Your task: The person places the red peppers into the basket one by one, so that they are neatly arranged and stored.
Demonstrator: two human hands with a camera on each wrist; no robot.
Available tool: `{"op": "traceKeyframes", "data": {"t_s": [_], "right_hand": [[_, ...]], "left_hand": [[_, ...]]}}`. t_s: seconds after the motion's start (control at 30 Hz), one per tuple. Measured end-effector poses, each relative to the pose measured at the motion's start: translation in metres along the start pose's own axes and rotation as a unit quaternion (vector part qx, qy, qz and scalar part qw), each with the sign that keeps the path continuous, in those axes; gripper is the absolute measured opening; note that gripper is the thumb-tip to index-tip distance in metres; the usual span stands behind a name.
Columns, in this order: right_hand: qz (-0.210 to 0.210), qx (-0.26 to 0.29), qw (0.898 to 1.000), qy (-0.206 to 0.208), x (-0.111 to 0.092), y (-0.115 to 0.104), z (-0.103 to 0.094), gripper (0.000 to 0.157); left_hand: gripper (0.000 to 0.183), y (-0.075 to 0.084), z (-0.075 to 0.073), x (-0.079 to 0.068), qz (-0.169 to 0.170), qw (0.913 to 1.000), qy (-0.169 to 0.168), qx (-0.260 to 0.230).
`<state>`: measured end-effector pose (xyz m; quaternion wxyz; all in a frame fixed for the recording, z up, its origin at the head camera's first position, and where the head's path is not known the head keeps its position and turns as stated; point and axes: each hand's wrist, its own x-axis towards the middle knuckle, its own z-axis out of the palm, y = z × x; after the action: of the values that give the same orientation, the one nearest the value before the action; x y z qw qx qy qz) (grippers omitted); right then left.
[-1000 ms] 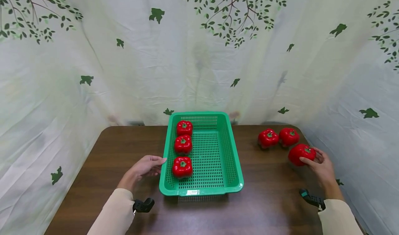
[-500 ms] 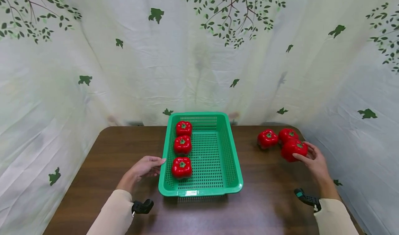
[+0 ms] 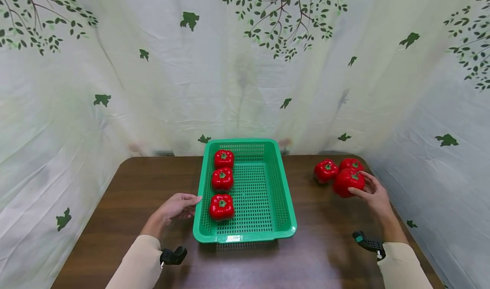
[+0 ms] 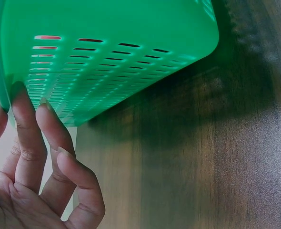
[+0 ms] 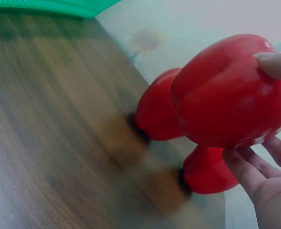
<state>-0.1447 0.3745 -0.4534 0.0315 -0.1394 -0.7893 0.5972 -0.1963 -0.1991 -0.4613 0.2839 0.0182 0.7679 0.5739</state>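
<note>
My right hand [image 3: 373,193] grips a red bell pepper [image 3: 347,183] between thumb and fingers, at the right of the table. In the right wrist view that pepper [image 5: 231,93] is raised in front of two others. Those two peppers, one at left [image 3: 326,170] and one at right [image 3: 351,164], stand on the table just behind it. My left hand [image 3: 178,207] pinches the left rim of a green plastic basket [image 3: 283,182], thumb on top. Its fingers [image 4: 28,138] lie against the basket's outer wall. Three red peppers [image 3: 222,179] stand in a column along the basket's left side.
The brown wooden table [image 3: 314,255] has a curtain [image 3: 245,89] with leaf prints hanging behind it and at both sides. The basket reaches close to the table's back edge.
My right hand has moved left and slightly back with the held pepper, which now overlaps the pepper behind it in the head view. My left hand stays on the basket's rim.
</note>
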Motion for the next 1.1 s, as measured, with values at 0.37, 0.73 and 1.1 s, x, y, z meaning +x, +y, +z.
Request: {"op": "traceKeyframes", "data": {"t_s": [0.37, 0.73, 1.1], "right_hand": [[-0.036, -0.023, 0.998, -0.034, 0.001, -0.012, 0.010, 0.075], [-0.074, -0.040, 0.993, -0.086, 0.008, -0.021, 0.018, 0.075], [-0.115, -0.058, 0.984, -0.124, 0.014, -0.029, 0.027, 0.072]], "left_hand": [[0.044, -0.001, 0.000, 0.001, -0.004, 1.0000, 0.002, -0.003], [0.047, -0.001, -0.001, 0.001, 0.004, 0.9999, -0.013, -0.003], [0.044, -0.002, -0.001, 0.001, -0.007, 0.9999, -0.006, -0.010]]}}
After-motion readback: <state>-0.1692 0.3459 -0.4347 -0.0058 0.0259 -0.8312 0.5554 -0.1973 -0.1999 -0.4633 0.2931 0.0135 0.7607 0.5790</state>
